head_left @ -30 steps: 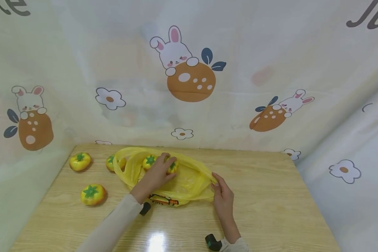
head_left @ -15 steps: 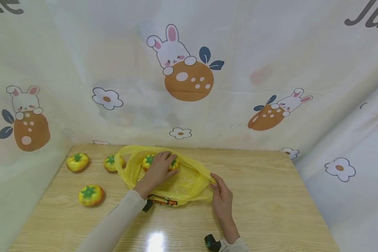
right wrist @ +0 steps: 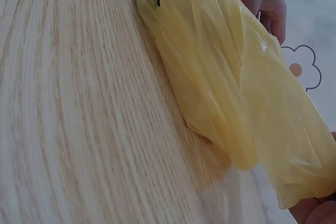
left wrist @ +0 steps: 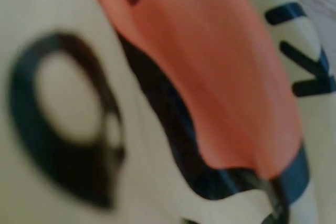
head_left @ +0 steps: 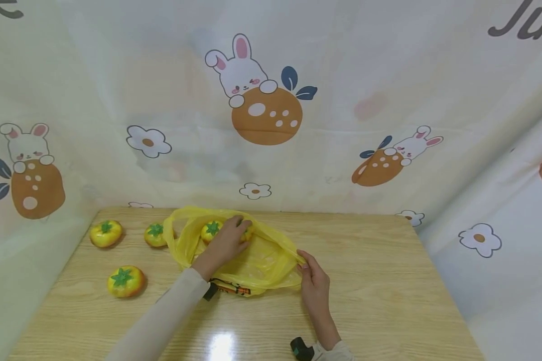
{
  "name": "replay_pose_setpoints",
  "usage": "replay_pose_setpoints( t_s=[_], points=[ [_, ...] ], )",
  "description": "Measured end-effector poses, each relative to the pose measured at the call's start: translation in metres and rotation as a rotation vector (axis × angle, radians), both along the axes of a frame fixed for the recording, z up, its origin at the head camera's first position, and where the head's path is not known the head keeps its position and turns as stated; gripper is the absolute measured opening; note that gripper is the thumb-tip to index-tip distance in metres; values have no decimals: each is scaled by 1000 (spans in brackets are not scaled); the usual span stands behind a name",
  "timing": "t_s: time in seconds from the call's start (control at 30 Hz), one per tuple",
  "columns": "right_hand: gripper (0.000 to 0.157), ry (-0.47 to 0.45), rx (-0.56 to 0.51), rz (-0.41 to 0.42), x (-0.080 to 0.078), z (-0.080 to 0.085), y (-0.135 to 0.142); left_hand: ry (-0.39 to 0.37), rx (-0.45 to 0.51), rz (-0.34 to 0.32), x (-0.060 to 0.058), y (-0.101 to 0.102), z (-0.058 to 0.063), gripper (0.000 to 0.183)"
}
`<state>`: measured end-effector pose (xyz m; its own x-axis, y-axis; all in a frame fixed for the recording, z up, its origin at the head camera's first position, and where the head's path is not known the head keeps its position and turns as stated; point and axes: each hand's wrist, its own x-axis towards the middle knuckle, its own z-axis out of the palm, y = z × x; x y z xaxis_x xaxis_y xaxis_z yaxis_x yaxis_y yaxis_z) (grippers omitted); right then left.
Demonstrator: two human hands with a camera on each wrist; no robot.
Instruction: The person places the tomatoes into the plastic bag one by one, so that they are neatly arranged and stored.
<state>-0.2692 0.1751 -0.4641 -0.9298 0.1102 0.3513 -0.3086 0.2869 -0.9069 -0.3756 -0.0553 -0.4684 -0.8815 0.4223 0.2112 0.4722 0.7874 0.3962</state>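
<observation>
A yellow plastic bag [head_left: 266, 258] lies with its mouth spread on the wooden table. My left hand [head_left: 223, 245] reaches into it, fingers curled over a yellow-orange persimmon [head_left: 248, 233] that they partly hide. Beside that hand, another persimmon [head_left: 211, 228] with a green leafy top sits in the bag. At the bag's right end, my right hand [head_left: 315, 283] pinches the rim between thumb and fingers; the right wrist view shows the bag's side [right wrist: 210, 77] stretched from it. Blurred orange and black print on the bag [left wrist: 220, 77] fills the left wrist view.
Outside the bag on the left lie three persimmons: one at the back [head_left: 106, 233], one against the bag's edge [head_left: 154, 234], one nearer [head_left: 126, 281]. A patterned curtain [head_left: 185, 165] rises behind the wooden table [head_left: 366, 281].
The left hand shifts slightly over the persimmon in the bag, covering more of it at times. The right hand keeps its hold on the rim. The head view drifts a little.
</observation>
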Motion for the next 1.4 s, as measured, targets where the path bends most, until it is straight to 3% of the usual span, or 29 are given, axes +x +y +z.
replay_pose_setpoints(
  t_s=[0.4,0.53,0.73,0.97,1.23,1.4],
  points=[
    [30,18,34,-10,0,-5,0,32,-44,-17,-4,2,-13,47],
    [31,31,48,-28,-4,-21,1,49,-44,21,1,0,-17,50],
    [34,-7,56,-50,-10,-38,7,84,68,102,28,-9,-1,57],
    [37,-32,39,-47,-12,-39,10,81,168,142,72,-47,17,45],
    [39,-5,25,-33,-12,-39,7,148,233,175,104,-91,15,40],
    [38,-32,21,-54,-11,-40,5,187,278,245,118,-115,12,34]
  ],
)
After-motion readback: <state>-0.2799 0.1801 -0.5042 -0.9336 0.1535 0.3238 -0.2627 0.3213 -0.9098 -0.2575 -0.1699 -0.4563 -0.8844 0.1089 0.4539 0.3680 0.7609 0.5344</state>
